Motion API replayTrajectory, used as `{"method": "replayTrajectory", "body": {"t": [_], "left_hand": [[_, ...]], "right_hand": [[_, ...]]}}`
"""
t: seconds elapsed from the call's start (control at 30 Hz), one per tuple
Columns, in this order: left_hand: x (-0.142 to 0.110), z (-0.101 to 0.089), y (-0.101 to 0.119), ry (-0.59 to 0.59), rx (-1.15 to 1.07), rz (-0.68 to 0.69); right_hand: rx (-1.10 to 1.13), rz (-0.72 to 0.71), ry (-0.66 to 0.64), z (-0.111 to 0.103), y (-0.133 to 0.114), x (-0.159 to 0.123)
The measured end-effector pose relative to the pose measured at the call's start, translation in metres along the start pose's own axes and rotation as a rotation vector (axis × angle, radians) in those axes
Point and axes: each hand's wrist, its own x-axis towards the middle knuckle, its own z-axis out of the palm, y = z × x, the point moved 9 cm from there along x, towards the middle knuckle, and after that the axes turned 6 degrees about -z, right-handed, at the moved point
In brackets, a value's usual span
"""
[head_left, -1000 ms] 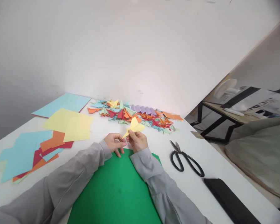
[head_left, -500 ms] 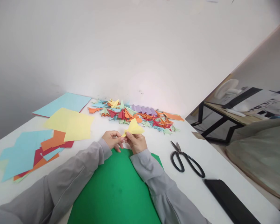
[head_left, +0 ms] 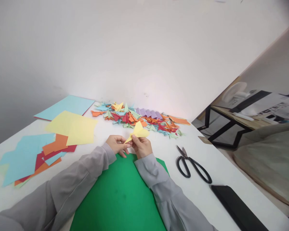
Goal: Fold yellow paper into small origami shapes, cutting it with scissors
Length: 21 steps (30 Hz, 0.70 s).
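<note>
A piece of folded yellow paper (head_left: 139,130) with pointed, wing-like flaps is held up in front of me, just past the far edge of the green mat (head_left: 118,195). My right hand (head_left: 142,147) pinches its lower middle between thumb and fingers. From the other side my left hand (head_left: 117,145) closes its fingers at the narrow lower-left point of the paper; its exact grip is partly hidden. Behind the hands lies a long pile of small folded paper shapes (head_left: 126,118) in red, orange, green, blue and yellow, with a row of purple ones (head_left: 149,113).
To the left lie yellow sheets (head_left: 72,128), blue pieces (head_left: 29,154), orange pieces (head_left: 55,144) and a large light-blue sheet (head_left: 65,107). Black-handled scissors (head_left: 192,163) and a black flat object (head_left: 238,207) are on the right of the white table (head_left: 183,199). A wall stands behind.
The narrow lower-left point of the yellow paper shows more now, above the left fingers. Both hands have shifted only slightly.
</note>
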Motion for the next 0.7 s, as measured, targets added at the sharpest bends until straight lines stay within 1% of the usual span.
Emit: {"method": "replayTrajectory", "body": {"t": [0.17, 0.43, 0.6, 0.7], "left_hand": [[-0.0003, -0.0028, -0.0012, 0.029, 0.021, -0.006], [-0.0003, 0.0001, 0.0020, -0.053, -0.085, 0.011], [-0.0010, -0.0012, 0.0037, 0.002, -0.026, 0.064], [-0.0010, -0.0006, 0.0031, 0.018, 0.004, 0.072]], "right_hand": [[0.048, 0.003, 0.015, -0.0014, -0.0003, 0.0016], [0.086, 0.030, 0.008, -0.0039, 0.0016, 0.0039], [0.074, 0.012, 0.026, -0.0052, 0.0013, 0.0036], [0.067, 0.001, 0.043, -0.0059, 0.0012, 0.0034]]}}
